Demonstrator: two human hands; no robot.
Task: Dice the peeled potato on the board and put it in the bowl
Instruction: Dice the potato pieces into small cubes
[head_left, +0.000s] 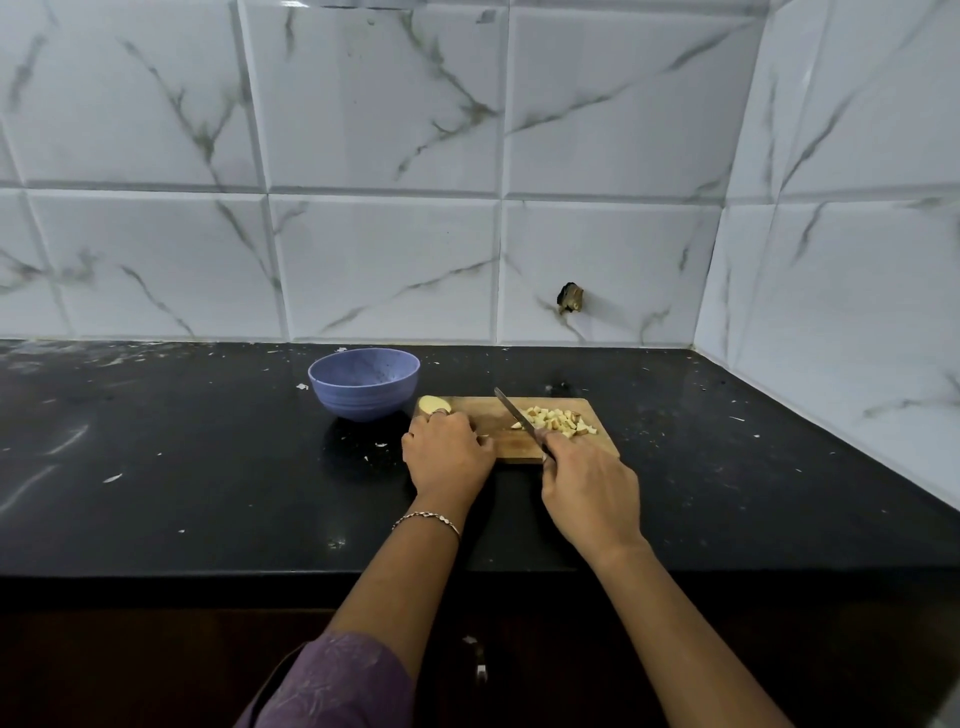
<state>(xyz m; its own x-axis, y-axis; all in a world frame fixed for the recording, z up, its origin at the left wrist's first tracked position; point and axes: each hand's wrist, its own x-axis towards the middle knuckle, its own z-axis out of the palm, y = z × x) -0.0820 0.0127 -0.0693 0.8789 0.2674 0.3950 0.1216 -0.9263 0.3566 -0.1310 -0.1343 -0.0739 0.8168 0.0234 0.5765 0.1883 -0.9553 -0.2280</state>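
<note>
Fingers (551, 446) round knife (511, 410), left hand (447, 452) — holding potato (434, 403)

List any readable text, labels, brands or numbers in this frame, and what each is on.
None. The purple bowl, the wooden board, the knife, the wall tiles and the black counter show no lettering.

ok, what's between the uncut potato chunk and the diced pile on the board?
Head view: the knife blade, gripped by the right hand, slants across the board between potato chunk and diced pile.
</note>
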